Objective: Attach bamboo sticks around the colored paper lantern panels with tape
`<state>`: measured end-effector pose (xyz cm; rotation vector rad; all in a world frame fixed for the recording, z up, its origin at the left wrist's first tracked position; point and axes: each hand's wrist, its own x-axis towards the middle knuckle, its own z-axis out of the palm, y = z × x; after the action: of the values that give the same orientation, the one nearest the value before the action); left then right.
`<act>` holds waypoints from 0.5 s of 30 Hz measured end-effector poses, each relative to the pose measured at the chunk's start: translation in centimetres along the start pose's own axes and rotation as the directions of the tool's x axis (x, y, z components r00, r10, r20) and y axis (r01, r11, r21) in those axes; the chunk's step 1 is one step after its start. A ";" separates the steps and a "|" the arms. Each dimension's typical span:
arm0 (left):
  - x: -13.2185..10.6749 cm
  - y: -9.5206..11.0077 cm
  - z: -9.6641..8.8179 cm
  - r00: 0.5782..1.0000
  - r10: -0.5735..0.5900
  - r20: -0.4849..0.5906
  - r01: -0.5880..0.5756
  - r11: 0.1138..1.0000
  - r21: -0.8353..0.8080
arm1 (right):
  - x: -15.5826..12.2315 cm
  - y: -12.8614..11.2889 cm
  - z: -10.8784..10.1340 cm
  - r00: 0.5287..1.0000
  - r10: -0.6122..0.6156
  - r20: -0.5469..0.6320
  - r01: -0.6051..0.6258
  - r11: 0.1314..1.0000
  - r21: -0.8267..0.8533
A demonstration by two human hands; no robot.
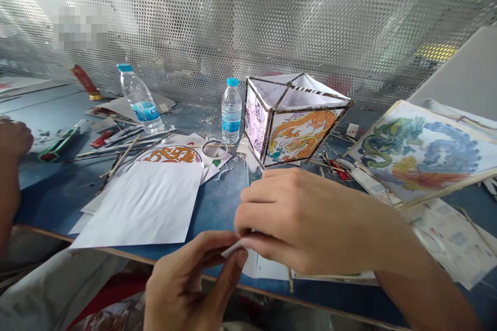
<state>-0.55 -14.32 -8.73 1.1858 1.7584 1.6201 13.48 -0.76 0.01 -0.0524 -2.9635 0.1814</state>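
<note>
My left hand and my right hand meet at the table's near edge. Both pinch a small white paper piece between thumb and fingers. My right hand's fingers are curled and cover most of a white sheet with a thin stick frame that lies under it. Just behind my right hand stands a paper lantern, a box with a stick frame and an orange dragon painted on its side.
Blue table. White sheets and an orange printed disc lie left, with a tape ring, two water bottles, sticks and a green-handled tool. A painted dragon panel lies right. Another person's hand rests far left. Perforated metal screen behind.
</note>
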 end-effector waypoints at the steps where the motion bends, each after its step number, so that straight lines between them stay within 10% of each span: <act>1: 0.1 -0.1 0.0 1.000 -0.025 0.011 0.025 0.999 -0.028 | 0.3 0.4 0.1 1.000 -0.015 0.015 0.015 1.000 0.008; 10: 0.2 -1.4 0.0 0.995 -0.091 -0.043 0.085 0.988 -0.132 | 0.5 1.0 1.8 0.989 -0.127 -0.075 0.117 0.985 -0.125; 15: 0.4 -1.8 0.1 1.000 -0.022 0.019 0.025 0.981 -0.191 | -1.0 0.2 3.0 0.943 0.162 -0.289 -0.105 0.973 0.204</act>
<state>-1.23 -13.78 -10.40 1.0817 1.5602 1.7162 13.97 -0.95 -3.09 -0.2368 -2.6225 0.4272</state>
